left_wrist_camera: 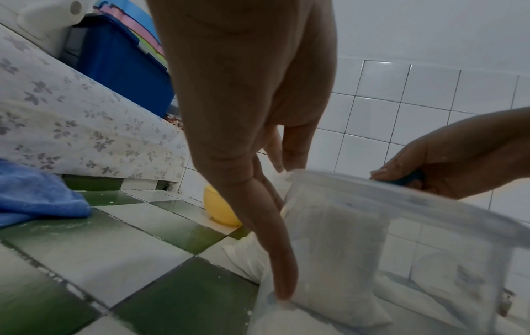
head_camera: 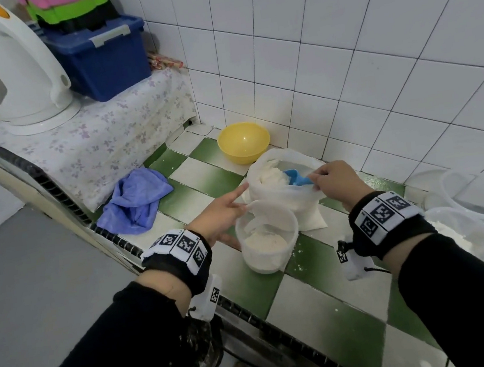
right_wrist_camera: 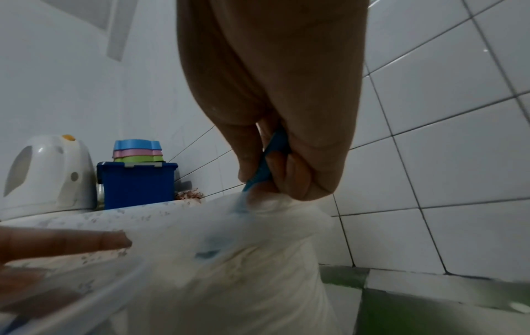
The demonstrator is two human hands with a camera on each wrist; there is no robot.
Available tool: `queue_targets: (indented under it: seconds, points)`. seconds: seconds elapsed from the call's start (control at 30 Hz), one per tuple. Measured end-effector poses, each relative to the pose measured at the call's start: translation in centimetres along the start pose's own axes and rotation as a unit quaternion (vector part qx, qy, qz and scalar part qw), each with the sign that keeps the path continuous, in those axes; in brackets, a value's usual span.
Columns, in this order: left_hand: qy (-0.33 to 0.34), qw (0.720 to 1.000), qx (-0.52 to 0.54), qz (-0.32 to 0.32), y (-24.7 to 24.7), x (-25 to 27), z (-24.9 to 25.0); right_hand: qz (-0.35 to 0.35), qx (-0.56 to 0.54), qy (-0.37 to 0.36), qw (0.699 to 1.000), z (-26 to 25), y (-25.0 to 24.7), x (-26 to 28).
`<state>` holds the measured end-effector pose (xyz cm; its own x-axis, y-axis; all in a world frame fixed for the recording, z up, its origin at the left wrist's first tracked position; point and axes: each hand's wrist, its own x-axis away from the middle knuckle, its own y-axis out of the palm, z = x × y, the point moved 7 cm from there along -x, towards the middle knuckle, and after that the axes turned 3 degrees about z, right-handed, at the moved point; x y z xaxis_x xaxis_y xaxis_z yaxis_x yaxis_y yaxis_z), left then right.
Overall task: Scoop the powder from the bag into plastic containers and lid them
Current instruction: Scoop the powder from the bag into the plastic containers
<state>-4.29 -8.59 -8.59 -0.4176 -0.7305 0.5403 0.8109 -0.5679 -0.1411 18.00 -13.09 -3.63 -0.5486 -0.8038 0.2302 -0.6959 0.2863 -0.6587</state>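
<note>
A white plastic bag (head_camera: 285, 199) of powder stands open on the green-and-white tiled counter (head_camera: 318, 293). Inside it lies a blue scoop (head_camera: 296, 177), its bowl against the powder heap. My right hand (head_camera: 322, 181) pinches the scoop's handle (right_wrist_camera: 272, 154) at the bag's right rim. A clear round container (head_camera: 268, 242), partly filled with powder, sits just in front of the bag, with a flap of the bag hanging into it. My left hand (head_camera: 236, 210) has its fingers straight, resting on that flap and the bag's left edge. Its thumb (left_wrist_camera: 282, 283) touches the container's wall (left_wrist_camera: 401, 249).
A yellow bowl (head_camera: 244, 142) stands in the corner behind the bag. A blue cloth (head_camera: 136, 201) lies to the left. On the raised shelf are a white kettle (head_camera: 4, 69) and a blue box (head_camera: 100, 60). Several clear containers (head_camera: 474, 200) crowd the right edge.
</note>
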Motion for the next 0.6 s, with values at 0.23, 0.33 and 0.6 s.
queue_targets:
  seconds: [0.23, 0.33, 0.6]
  points:
    - [0.017, 0.997, 0.042, 0.057, -0.3, 0.5, -1.1, 0.001, -0.126, 0.054, 0.991, 1.5, -0.5, 0.5]
    - [0.023, 0.996, 0.058, 0.069, -0.2, 0.7, -1.6, -0.008, -0.153, 0.058, 0.986, 2.0, -1.0, 0.8]
    - [0.032, 0.993, 0.082, 0.078, 0.3, 1.5, -2.1, -0.072, -0.268, 0.033, 0.960, 2.1, -3.3, 3.1]
